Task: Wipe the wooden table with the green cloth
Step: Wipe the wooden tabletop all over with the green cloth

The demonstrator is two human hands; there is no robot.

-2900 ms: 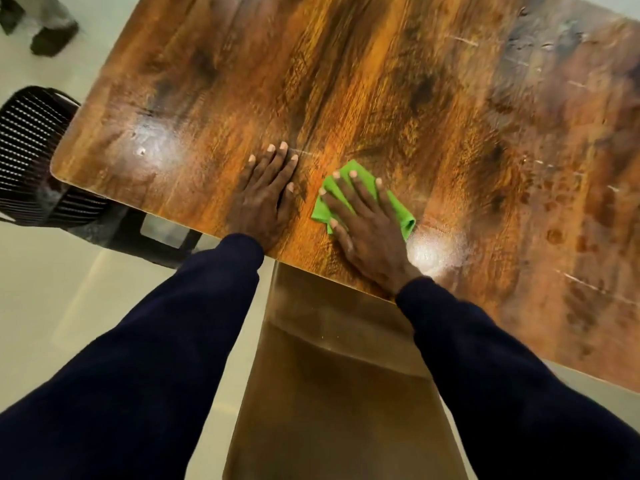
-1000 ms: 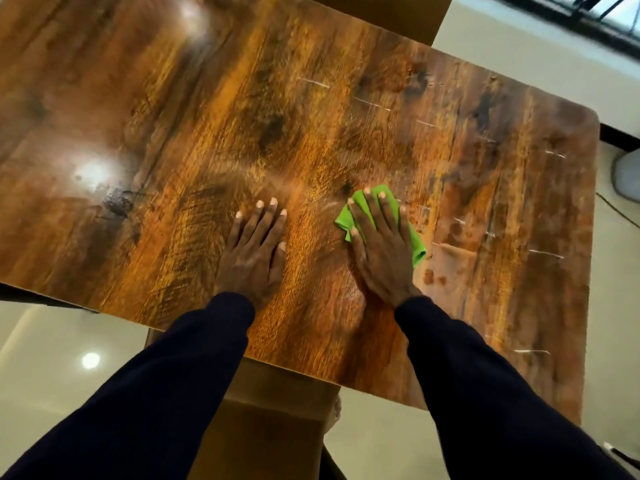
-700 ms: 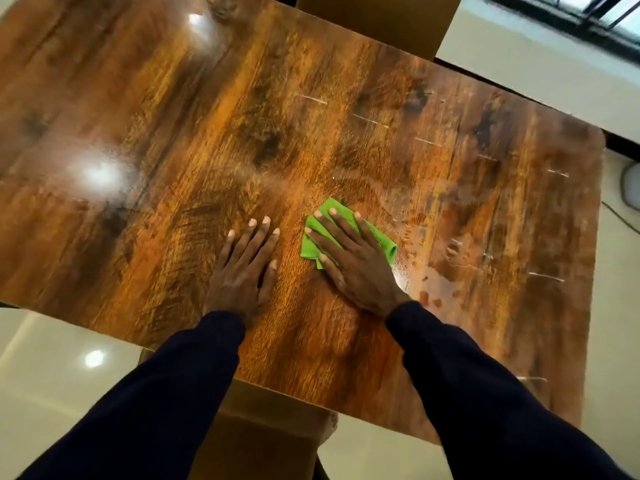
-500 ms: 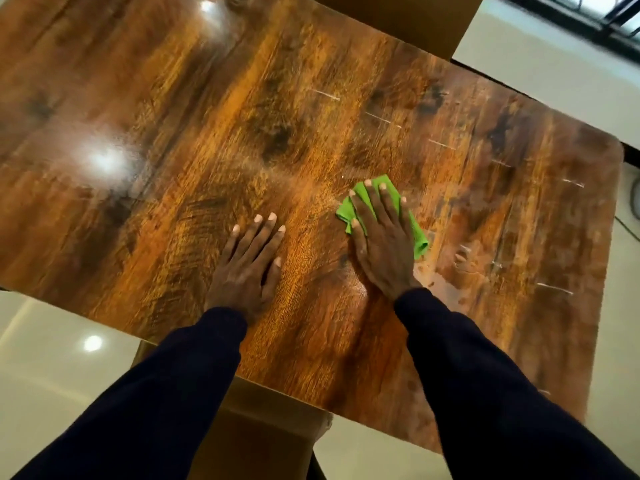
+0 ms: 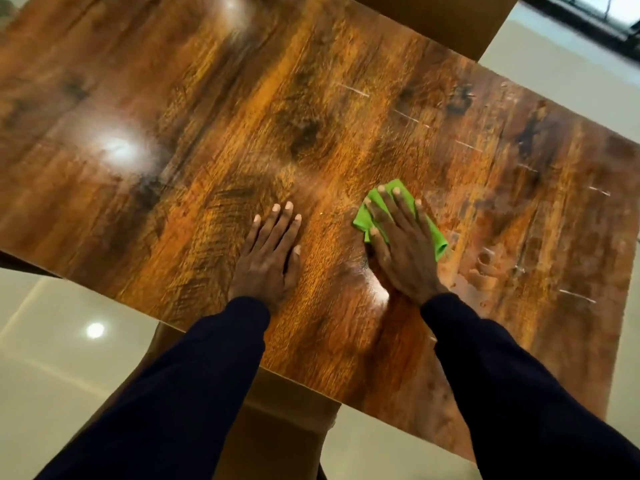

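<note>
The glossy wooden table (image 5: 194, 140) fills most of the view. A small folded green cloth (image 5: 363, 218) lies flat on it right of centre, mostly covered by my right hand (image 5: 403, 249), which presses it down with straight, spread fingers. My left hand (image 5: 268, 256) rests flat on the bare wood a little to the left of the cloth, palm down with fingers straight. Wet smears and droplets (image 5: 485, 268) glisten on the surface just right of the cloth.
A brown chair seat (image 5: 277, 434) sits under the table's near edge between my arms. Another brown chair back (image 5: 450, 22) stands at the far side. Pale tiled floor (image 5: 52, 358) surrounds the table. The table's right edge (image 5: 627, 258) is close to the cloth.
My right hand has slid the cloth back and forth over the same patch, left, then right; it has barely shifted over the last half second. The left hand has stayed planted.
</note>
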